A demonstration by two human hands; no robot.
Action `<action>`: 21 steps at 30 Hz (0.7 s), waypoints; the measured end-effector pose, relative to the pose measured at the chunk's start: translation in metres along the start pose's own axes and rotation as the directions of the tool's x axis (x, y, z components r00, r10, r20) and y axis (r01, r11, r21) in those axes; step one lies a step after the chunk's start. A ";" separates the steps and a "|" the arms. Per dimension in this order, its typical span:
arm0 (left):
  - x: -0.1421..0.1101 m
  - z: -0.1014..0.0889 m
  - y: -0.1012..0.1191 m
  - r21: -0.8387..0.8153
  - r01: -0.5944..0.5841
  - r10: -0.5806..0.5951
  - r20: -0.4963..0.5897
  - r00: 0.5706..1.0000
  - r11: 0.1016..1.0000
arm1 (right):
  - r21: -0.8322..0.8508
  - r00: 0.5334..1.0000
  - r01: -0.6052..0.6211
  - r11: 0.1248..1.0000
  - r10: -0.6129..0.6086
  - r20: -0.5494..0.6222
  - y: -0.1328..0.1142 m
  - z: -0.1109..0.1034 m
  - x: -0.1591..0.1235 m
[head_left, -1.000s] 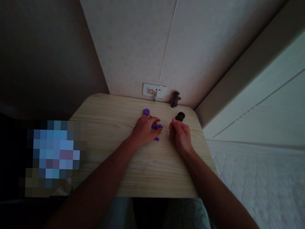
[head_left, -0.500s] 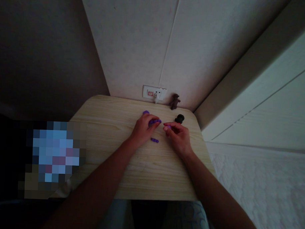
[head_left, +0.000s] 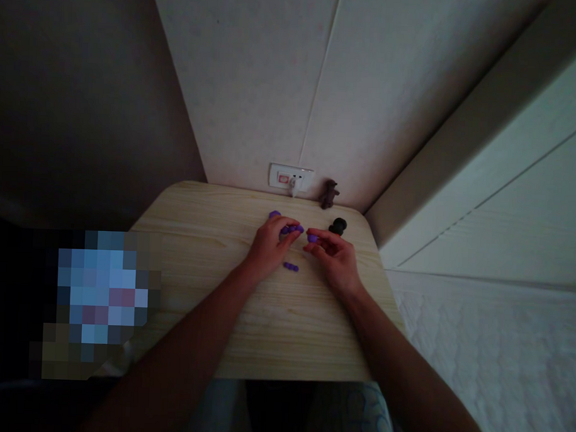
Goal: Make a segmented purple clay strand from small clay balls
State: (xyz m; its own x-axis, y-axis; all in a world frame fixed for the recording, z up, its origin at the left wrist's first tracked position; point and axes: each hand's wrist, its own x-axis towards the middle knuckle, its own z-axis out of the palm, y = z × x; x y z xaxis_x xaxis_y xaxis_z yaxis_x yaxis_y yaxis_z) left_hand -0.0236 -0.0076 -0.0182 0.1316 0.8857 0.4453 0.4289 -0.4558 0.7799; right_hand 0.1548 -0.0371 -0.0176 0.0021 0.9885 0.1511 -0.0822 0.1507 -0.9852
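The room is dim, with a pale wall (head_left: 255, 82) at the upper middle of the frame and a light panel (head_left: 506, 186) at the upper right. A white quilted cover (head_left: 491, 362) lies at the lower right. In the middle there is a table (head_left: 193, 238) with light wood grain and rounded far corners.

Near the centre of the frame, the left hand (head_left: 269, 244) pinches a purple knobbly strip (head_left: 293, 229) between the thumb and the fingers. Just to the right of it, the right hand (head_left: 336, 255) has a small purple lump (head_left: 312, 238) between its bent forefinger and its thumb; the two pieces are near each other, but apart. Below the gap between the hands, a short purple strip (head_left: 291, 266) lies on the table. Another purple piece (head_left: 274, 213) is seen partly, just above the left hand.

A black figure (head_left: 338, 226) is just above the right hand. Higher, a brown figure (head_left: 329, 194) stands near the wall, to the right of the socket plate (head_left: 274, 175).
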 end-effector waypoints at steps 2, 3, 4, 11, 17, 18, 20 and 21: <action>0.000 0.000 0.000 -0.003 0.005 -0.005 0.005 1.000 1.000 | 0.018 1.000 -0.025 1.000 0.025 -0.006 0.000 0.000 -0.001; 0.000 0.000 0.000 -0.003 0.007 -0.007 0.005 1.000 1.000 | 0.026 1.000 -0.030 0.999 0.030 -0.007 0.000 0.000 -0.001; 0.000 0.000 0.000 -0.003 0.007 -0.007 0.007 1.000 1.000 | 0.031 1.000 -0.030 0.999 0.030 -0.005 0.000 0.000 -0.001; 0.000 0.000 0.001 0.010 -0.017 0.017 0.023 1.000 1.000 | 0.015 1.000 -0.021 1.000 0.021 -0.007 -0.003 0.001 0.000; -0.001 0.000 0.002 0.013 -0.067 0.066 0.050 0.997 0.998 | -0.024 0.992 0.016 1.000 -0.019 -0.122 0.001 -0.002 0.004; -0.001 0.001 0.002 0.009 -0.076 0.075 0.060 0.995 0.997 | -0.019 0.991 0.023 1.000 -0.025 -0.129 0.003 -0.003 0.005; -0.002 0.001 0.002 0.004 -0.086 0.086 0.074 0.994 0.996 | -0.010 0.990 0.031 0.999 -0.032 -0.136 0.007 -0.005 0.006; -0.002 0.001 0.001 0.004 -0.091 0.091 0.076 0.993 0.996 | -0.009 0.990 0.033 0.999 -0.034 -0.135 0.009 -0.006 0.007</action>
State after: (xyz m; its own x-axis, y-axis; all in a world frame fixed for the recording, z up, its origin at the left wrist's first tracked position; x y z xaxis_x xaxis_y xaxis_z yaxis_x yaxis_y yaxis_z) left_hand -0.0221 -0.0099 -0.0184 0.2375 0.8447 0.4797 0.4188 -0.5346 0.7340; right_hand 0.1598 -0.0287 -0.0256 0.1396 0.9752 0.1716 -0.0731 0.1830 -0.9804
